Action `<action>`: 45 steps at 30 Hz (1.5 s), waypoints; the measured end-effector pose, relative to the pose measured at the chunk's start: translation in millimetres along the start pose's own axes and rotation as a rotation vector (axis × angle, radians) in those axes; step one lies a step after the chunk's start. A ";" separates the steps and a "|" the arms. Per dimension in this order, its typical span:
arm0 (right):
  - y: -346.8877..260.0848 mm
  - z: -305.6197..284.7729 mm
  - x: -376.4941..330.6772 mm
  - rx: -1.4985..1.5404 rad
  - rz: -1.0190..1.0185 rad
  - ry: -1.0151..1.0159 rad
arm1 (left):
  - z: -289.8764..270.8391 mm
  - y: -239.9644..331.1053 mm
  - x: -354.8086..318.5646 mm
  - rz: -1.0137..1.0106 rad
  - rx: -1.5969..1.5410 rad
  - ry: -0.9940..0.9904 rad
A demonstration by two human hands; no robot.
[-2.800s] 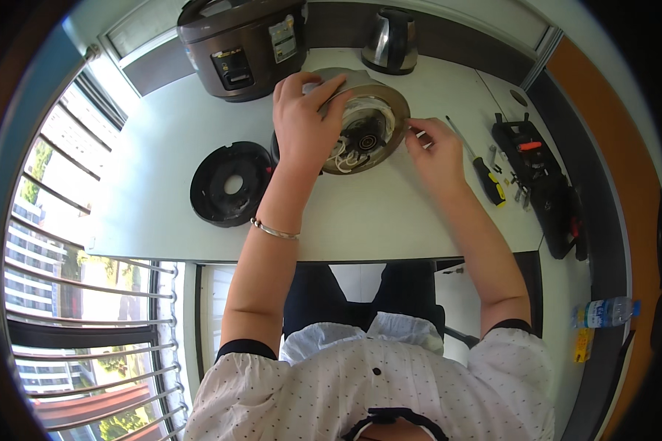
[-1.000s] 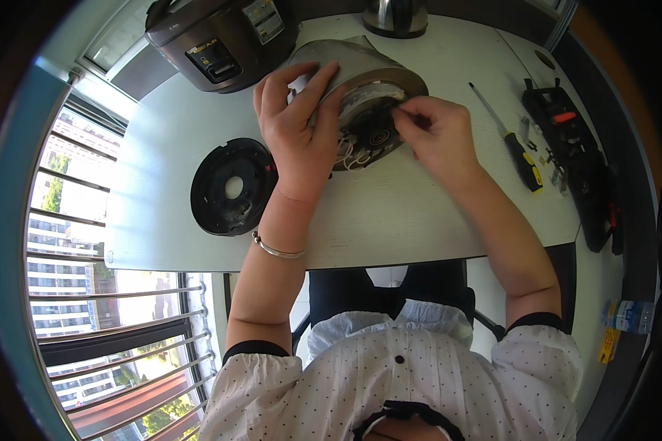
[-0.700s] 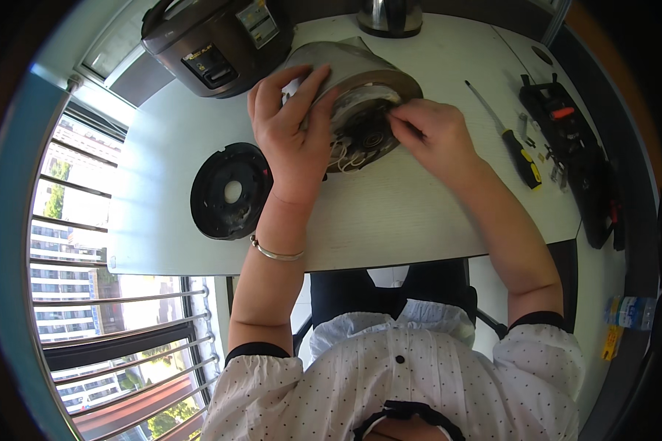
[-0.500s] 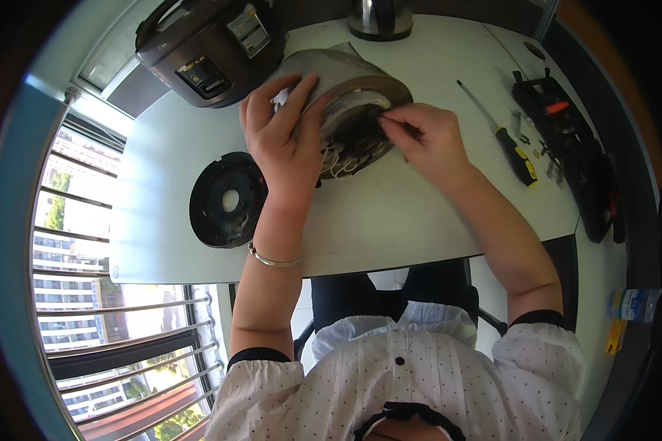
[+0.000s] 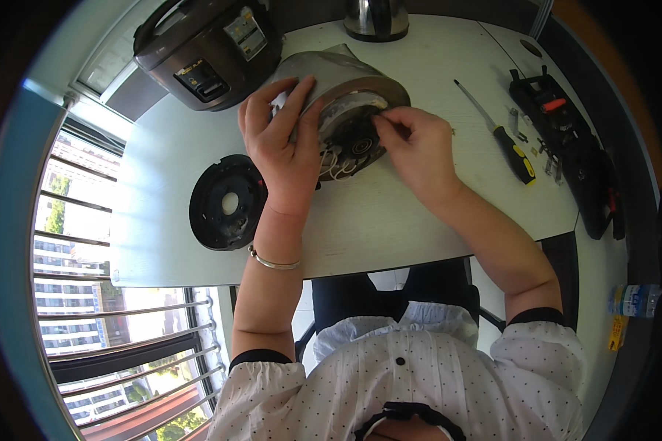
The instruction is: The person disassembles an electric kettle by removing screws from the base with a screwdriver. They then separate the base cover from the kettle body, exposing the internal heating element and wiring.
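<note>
A metal electric kettle (image 5: 324, 65) lies tilted on the table, its opened underside turned toward me. Inside that underside show a round black connector (image 5: 362, 146) and several loose white wires (image 5: 337, 166). My left hand (image 5: 283, 143) grips the kettle's side, fingers spread over the body and thumb at the rim. At the right edge of the underside, my right hand (image 5: 419, 143) pinches with thumb and forefinger; what lies between the fingertips is too small to make out. Left of the kettle lies a round black base cover (image 5: 212, 209) with a hole in its middle.
A dark rice cooker (image 5: 206, 55) stands at the back left, and a second kettle (image 5: 376, 20) at the back. On the right lie a yellow-and-black screwdriver (image 5: 513, 153), small metal parts (image 5: 550, 165) and a black tool case (image 5: 566, 132). A barred window (image 5: 118, 294) is at left.
My right hand has shifted slightly left at the kettle's underside, its fingers still pinched. The left hand keeps its grip, and the kettle has hardly moved.
</note>
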State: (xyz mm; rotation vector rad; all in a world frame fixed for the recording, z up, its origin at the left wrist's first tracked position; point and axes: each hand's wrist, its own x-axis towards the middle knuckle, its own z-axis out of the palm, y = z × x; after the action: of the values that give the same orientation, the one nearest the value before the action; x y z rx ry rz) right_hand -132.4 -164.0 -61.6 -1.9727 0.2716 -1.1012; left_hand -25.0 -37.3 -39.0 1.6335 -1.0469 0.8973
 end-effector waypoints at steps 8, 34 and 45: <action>14.2 -13.0 14.0 -0.169 -0.457 -0.120 | -0.3 -1.0 -0.1 -0.002 -0.008 -0.001; 12.2 -11.8 11.2 -0.251 -0.469 -0.075 | -0.2 0.5 0.0 -0.024 -0.001 -0.011; 19.3 -23.7 19.7 -0.198 -0.548 -0.206 | -0.6 0.8 0.1 -0.033 -0.005 -0.020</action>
State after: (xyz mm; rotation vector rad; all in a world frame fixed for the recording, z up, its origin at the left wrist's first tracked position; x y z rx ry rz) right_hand -135.5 -200.0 -58.1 -2.3961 -0.3013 -1.2231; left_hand -25.7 -36.9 -38.4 1.6537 -1.0320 0.8574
